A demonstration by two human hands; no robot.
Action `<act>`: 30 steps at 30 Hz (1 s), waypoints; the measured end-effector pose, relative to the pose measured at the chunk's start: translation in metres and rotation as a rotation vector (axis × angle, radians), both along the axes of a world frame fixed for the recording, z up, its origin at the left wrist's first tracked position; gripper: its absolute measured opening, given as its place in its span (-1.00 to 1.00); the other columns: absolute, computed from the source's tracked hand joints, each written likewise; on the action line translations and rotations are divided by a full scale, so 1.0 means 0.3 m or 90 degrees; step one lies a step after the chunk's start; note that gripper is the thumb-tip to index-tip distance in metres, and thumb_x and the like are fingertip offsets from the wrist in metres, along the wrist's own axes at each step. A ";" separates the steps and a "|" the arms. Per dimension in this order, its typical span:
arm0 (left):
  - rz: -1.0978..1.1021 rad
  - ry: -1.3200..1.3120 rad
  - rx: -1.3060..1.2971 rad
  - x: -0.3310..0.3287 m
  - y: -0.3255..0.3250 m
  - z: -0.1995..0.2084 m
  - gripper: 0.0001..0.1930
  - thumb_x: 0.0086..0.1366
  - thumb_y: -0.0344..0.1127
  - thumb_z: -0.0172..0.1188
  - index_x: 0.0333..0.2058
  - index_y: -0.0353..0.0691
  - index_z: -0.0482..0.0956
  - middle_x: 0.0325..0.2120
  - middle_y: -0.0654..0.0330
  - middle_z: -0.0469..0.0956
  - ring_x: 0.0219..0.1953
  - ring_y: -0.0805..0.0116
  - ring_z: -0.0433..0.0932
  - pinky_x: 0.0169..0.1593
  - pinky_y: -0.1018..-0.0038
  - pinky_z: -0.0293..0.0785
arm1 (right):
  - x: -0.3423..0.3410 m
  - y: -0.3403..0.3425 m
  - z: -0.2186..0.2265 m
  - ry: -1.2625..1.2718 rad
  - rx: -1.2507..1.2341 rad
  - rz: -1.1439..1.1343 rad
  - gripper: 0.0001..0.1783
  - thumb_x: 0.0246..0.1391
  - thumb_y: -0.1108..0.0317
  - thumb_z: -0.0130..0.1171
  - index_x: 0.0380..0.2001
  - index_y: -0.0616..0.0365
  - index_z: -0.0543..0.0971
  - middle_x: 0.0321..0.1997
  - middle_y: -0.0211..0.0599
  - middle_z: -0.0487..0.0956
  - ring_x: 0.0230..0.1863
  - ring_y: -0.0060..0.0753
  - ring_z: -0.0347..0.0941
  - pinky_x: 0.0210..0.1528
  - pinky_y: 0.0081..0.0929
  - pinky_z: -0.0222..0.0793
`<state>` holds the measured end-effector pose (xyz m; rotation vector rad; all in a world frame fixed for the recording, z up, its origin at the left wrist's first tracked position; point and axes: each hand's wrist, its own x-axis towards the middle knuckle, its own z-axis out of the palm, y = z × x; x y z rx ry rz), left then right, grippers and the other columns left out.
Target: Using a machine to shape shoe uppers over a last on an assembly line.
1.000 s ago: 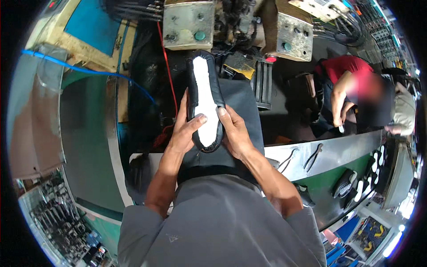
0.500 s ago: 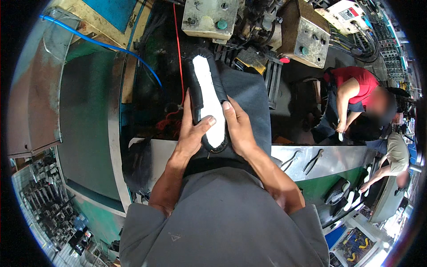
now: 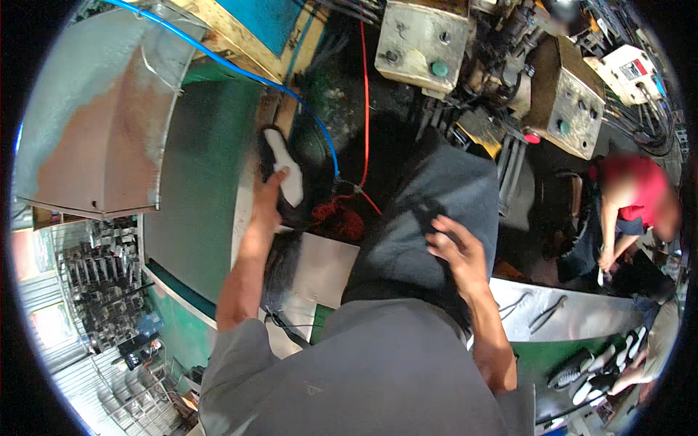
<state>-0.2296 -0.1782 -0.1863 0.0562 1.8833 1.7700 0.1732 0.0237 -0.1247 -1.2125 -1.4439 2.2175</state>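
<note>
My left hand (image 3: 269, 200) grips a black shoe upper with a white underside (image 3: 291, 182), sole side up. The shoe is out to the left, at the edge of a green-topped work surface (image 3: 196, 174). My thumb lies on the white underside; my other fingers are hidden beneath the shoe. Above the dark cloth over my lap (image 3: 414, 232), my right hand (image 3: 462, 254) is held with its fingers apart and bent, empty.
Two pliers (image 3: 547, 314) lie on the metal bench strip at right. A blue hose (image 3: 240, 69) and a red cord (image 3: 366, 109) hang ahead. Control boxes (image 3: 422, 47) stand at the back. A person in red (image 3: 636, 189) works at right, beside several shoes (image 3: 571, 369).
The shoe has moved from in front of me to the left, in my left hand alone. My right hand has let go of it. The view has swung left.
</note>
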 end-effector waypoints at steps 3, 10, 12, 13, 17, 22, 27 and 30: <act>0.001 0.469 -0.330 -0.441 -0.136 -0.126 -0.17 0.32 -0.41 0.41 0.53 -0.30 0.28 0.15 -0.03 0.69 0.18 -0.11 0.65 0.32 0.18 0.54 | 0.112 0.030 -0.040 -0.030 -0.017 -0.068 -0.50 0.51 0.31 0.25 0.39 0.29 0.52 0.33 -0.09 0.64 0.18 -0.18 0.69 0.23 -0.20 0.68; -0.188 0.134 -0.123 -0.703 0.107 -0.133 -0.44 0.43 -0.40 0.34 0.39 -0.20 0.55 0.07 0.06 0.70 0.01 0.33 0.65 0.01 0.43 0.60 | 0.383 0.031 -0.029 -0.122 0.075 -0.258 -0.42 0.52 0.16 0.26 0.37 0.39 0.52 0.22 0.04 0.71 0.14 -0.20 0.72 0.27 -0.25 0.65; -0.306 0.126 -0.083 -0.551 0.241 -0.125 -0.46 0.57 -0.39 0.21 0.44 -0.42 0.40 0.30 -0.06 0.56 0.27 0.14 0.61 0.40 0.24 0.52 | 0.560 0.005 -0.139 -0.121 0.184 -0.361 -0.44 0.53 0.16 0.24 0.33 0.43 0.55 0.23 0.05 0.71 0.15 -0.18 0.72 0.25 -0.29 0.64; -0.361 0.077 -0.020 -0.406 0.308 -0.156 -0.47 0.59 -0.41 0.16 0.44 -0.46 0.37 0.32 -0.12 0.53 0.29 0.08 0.60 0.45 0.18 0.49 | 0.692 -0.023 -0.183 -0.238 0.248 -0.394 -0.47 0.52 0.18 0.23 0.29 0.45 0.58 0.19 0.04 0.73 0.15 -0.19 0.73 0.23 -0.31 0.63; -0.502 -0.070 0.081 0.124 0.566 -0.109 -0.51 0.63 -0.43 0.05 0.43 -0.54 0.34 0.33 -0.27 0.48 0.33 -0.09 0.57 0.48 0.08 0.47 | 1.266 -0.353 -0.293 -0.763 0.329 -0.596 -0.61 0.38 0.27 0.26 0.10 0.33 0.73 0.01 0.10 0.81 0.06 -0.14 0.77 0.20 -0.29 0.59; -0.608 -0.109 0.088 0.661 0.722 -0.023 -0.52 0.65 -0.36 0.07 0.41 -0.53 0.39 0.28 -0.24 0.52 0.28 -0.08 0.61 0.44 0.09 0.51 | 1.887 -1.155 -0.441 -1.029 0.067 -0.763 -0.06 0.14 -0.13 0.51 0.38 0.33 0.49 -0.04 0.16 0.77 0.00 0.12 0.73 0.10 -0.08 0.61; -0.700 0.023 0.005 0.667 0.686 0.068 -0.52 0.66 -0.29 0.11 0.39 -0.49 0.43 0.26 -0.20 0.55 0.24 0.02 0.65 0.40 0.16 0.56 | 1.864 -1.042 -0.630 -0.621 -0.153 -1.086 -0.04 0.08 -0.38 0.53 0.18 0.29 0.56 -0.46 -0.38 0.37 -0.51 -0.37 0.35 -0.57 -0.28 0.27; -0.744 0.043 -0.024 0.712 0.724 0.063 -0.52 0.66 -0.28 0.14 0.38 -0.49 0.45 0.24 -0.18 0.57 0.22 0.05 0.66 0.37 0.19 0.59 | 1.993 -0.877 -0.628 -0.563 -0.166 -1.176 0.14 -0.06 -0.46 0.58 0.30 0.27 0.55 -0.13 -0.07 0.61 -0.21 -0.13 0.54 -0.17 -0.03 0.51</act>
